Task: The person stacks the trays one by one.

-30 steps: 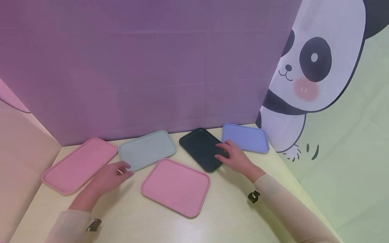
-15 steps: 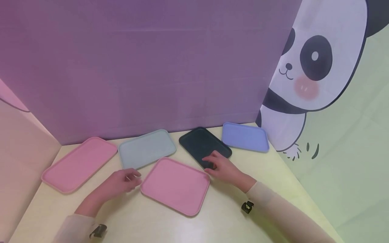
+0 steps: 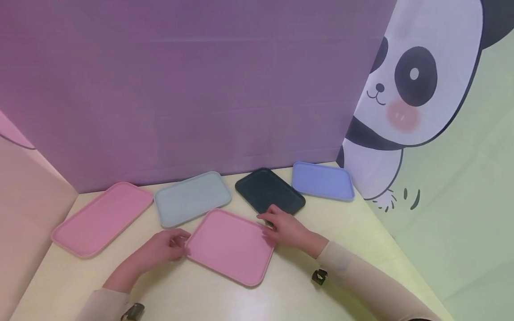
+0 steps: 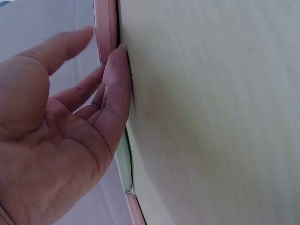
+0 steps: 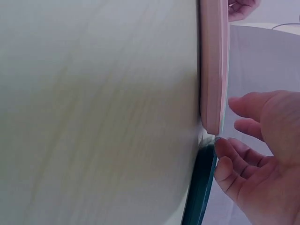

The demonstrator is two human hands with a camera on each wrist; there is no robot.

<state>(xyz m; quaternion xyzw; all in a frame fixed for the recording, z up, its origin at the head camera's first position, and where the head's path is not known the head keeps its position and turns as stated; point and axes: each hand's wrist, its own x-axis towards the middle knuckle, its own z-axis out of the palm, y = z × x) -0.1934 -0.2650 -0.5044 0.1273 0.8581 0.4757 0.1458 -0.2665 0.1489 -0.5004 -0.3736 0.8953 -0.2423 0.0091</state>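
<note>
A pink tray (image 3: pixel 230 249) lies flat at the middle of the table, between the two hands. My left hand (image 3: pixel 164 247) is at its left edge; in the left wrist view the fingertips (image 4: pixel 118 63) reach the tray's rim (image 4: pixel 107 33) low by the tabletop, with the thumb held apart. My right hand (image 3: pixel 287 229) is over its upper right corner, beside the dark green tray (image 3: pixel 269 191). In the right wrist view the right thumb (image 5: pixel 246 105) stands clear of the pink rim (image 5: pixel 213 70), and the fingertips are near the gap between both trays.
Behind lie a grey-green tray (image 3: pixel 192 198) and a blue-violet tray (image 3: pixel 323 182). A second pink tray (image 3: pixel 102 220) is at the left. A purple backdrop (image 3: pixel 209 89) rises along the table's rear edge, and a panda-printed sheet (image 3: pixel 441 178) stands at the right.
From over the grey-green tray, my left hand has moved right and nearer to the middle pink tray's edge. My right hand has come left from the dark green tray to the pink corner.
</note>
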